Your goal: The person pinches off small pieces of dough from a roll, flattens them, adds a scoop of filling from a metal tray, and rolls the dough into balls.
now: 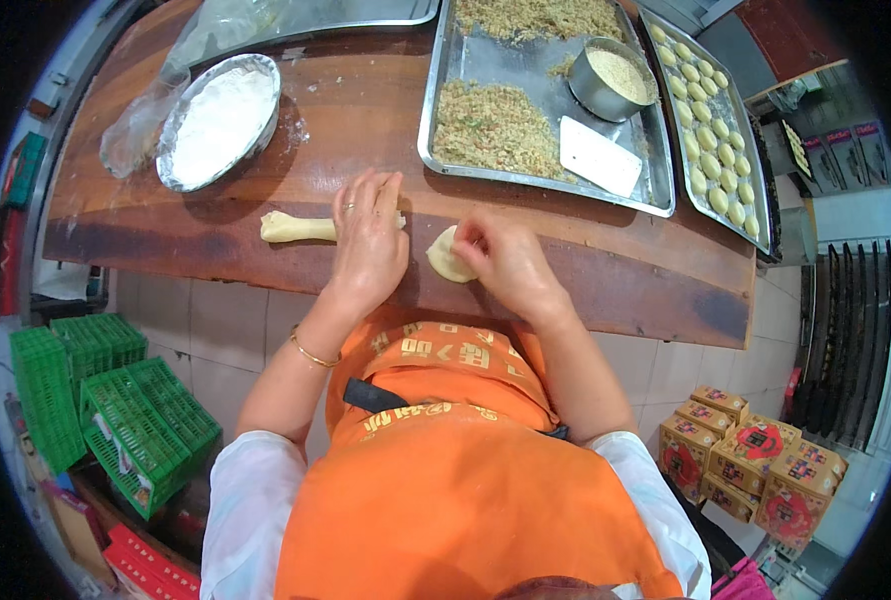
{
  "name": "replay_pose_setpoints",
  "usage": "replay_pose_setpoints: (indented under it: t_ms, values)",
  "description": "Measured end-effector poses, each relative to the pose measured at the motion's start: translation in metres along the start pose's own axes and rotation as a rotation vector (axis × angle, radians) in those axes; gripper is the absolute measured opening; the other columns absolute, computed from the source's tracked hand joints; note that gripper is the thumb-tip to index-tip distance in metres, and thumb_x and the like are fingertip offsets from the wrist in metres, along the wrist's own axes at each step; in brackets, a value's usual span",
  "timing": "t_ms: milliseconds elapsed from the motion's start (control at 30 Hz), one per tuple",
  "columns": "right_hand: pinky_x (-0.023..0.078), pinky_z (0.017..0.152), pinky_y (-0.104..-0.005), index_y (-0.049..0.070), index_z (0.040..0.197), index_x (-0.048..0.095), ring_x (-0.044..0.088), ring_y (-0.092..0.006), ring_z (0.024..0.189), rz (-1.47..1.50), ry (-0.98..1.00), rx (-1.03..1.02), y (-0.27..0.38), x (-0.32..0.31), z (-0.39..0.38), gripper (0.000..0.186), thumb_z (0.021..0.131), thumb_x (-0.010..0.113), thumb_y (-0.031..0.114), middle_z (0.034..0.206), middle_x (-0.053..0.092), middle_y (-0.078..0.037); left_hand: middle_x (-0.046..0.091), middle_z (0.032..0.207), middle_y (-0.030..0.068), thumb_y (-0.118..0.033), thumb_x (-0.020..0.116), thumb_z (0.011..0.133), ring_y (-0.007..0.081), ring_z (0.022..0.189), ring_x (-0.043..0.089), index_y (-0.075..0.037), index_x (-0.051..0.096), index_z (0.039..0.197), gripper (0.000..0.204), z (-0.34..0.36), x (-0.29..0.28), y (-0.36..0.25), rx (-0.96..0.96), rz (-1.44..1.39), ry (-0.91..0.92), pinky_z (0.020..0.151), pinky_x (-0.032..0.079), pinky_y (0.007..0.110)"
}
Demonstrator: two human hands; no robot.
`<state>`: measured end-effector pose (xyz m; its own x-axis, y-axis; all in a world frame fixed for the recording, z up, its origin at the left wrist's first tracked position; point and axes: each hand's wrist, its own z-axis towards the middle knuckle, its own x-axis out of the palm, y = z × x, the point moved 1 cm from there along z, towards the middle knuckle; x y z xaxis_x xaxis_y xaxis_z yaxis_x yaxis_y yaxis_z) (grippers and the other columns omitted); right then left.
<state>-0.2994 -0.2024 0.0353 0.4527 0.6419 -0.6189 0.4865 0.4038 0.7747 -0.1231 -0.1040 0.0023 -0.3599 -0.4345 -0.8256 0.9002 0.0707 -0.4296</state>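
Under my left hand (370, 235) runs a pale dough roll (300, 229), lying on the wooden table. The fingers are stretched out over it, and a bit of dough shows past them on the right. A thin gold bracelet is on that wrist. Just to the right, a small flattened dough round (448, 258) lies near the table's front edge. My right hand (510, 262) has its thumb and fingertips pinched together at the round's right edge. The palm side of both hands is hidden.
A bowl of white flour (220, 125) stands back left beside a clear plastic bag (130, 135). Behind my right hand, a metal tray (550, 185) carries crumbly filling, a round tin (605, 85) and a white scraper (600, 157). Further right is a tray of small dough ovals (715, 140).
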Motion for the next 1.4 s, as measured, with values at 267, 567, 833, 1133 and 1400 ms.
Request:
replay_pose_setpoints:
  t_ms: [267,567,833,1133,1400]
  values:
    - [0.055,0.077,-0.0395,0.000,0.097,0.067,0.069,-0.0324,0.087,0.014,-0.214,-0.124,-0.037,0.005,-0.005,0.014,0.085,0.060,-0.002,0.104,0.069,-0.017,0.032,0.155,0.0182,0.001,0.064,0.078,0.0364,0.149,0.026,-0.007,0.038,0.151,0.078,0.054,0.047,-0.047,0.120,0.005,-0.251,0.121,0.017,0.054]
    - [0.053,0.083,-0.0334,0.001,0.086,0.069,0.066,-0.0243,0.100,0.104,-0.723,-0.117,-0.067,-0.039,-0.057,0.022,0.082,0.051,-0.013,0.107,0.068,-0.012,0.028,0.161,0.0114,-0.018,0.066,0.086,0.0278,0.152,0.022,-0.025,0.042,0.151,0.069,0.061,0.078,-0.057,0.519,0.114,-0.012,0.123,0.011,0.051]
    - [0.054,0.067,-0.0283,0.004,0.101,0.071,0.068,-0.0176,0.073,0.359,-0.585,-0.025,-0.042,-0.038,-0.061,0.013,0.091,0.065,0.000,0.086,0.070,-0.007,0.024,0.164,0.0110,-0.035,0.065,0.090,0.0260,0.153,0.018,-0.024,0.039,0.153,0.069,0.067,0.067,-0.069,0.578,0.335,0.090,0.121,0.013,0.054]
    - [0.055,0.071,-0.0362,-0.001,0.099,0.069,0.070,-0.0296,0.079,-0.088,-0.458,-0.083,-0.057,-0.103,0.006,0.022,0.081,0.077,0.010,0.087,0.070,-0.017,0.021,0.165,0.0136,-0.046,0.061,0.094,0.0279,0.153,0.019,-0.023,0.034,0.156,0.072,0.042,0.055,-0.081,0.462,0.052,0.301,0.123,0.012,0.052]
    - [0.055,0.076,-0.0408,0.000,0.098,0.068,0.070,-0.0342,0.085,-0.637,0.249,0.158,-0.083,-0.123,0.122,0.043,0.071,0.080,0.031,0.087,0.072,-0.019,0.021,0.165,0.0135,-0.046,0.060,0.094,0.0274,0.154,0.018,-0.021,0.036,0.155,0.070,0.039,0.056,-0.076,0.453,0.034,0.297,0.123,0.013,0.051]
